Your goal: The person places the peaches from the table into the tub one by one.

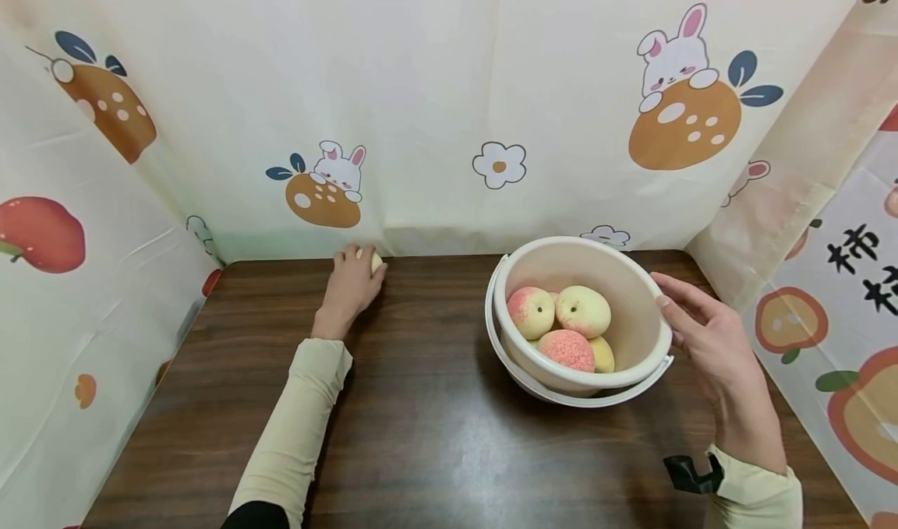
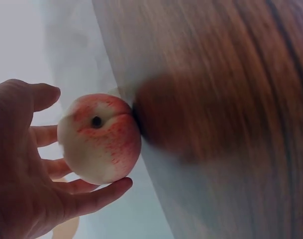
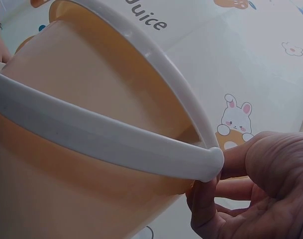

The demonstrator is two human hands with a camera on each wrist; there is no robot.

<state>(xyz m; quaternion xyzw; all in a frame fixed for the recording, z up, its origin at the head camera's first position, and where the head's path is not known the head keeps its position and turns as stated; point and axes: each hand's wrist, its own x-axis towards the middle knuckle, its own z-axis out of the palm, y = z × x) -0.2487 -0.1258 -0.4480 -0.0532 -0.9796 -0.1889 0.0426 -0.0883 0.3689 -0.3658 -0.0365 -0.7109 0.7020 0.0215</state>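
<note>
My left hand (image 1: 353, 285) is at the table's back edge, its fingers around a peach (image 2: 99, 139). The peach is cream with red blush and a dark stem hole; in the left wrist view it touches the wood. From the head view only a sliver of it shows past the hand. On the right, my right hand (image 1: 708, 334) pinches the rim of a cream bucket (image 1: 634, 287) beside the handle's joint. The bucket's white handle (image 3: 96, 134) hangs down along its near side. Inside lie several fruits, among them two pale peaches (image 1: 583, 312) and a rough pink fruit (image 1: 567, 350).
A dark wooden table (image 1: 421, 435) lies under everything. Printed cloth (image 1: 435, 85) with rabbits and fruit hangs behind it and along both sides. A yellow fruit (image 1: 602, 354) is partly hidden in the bucket. A black strap (image 1: 691, 474) circles the right wrist.
</note>
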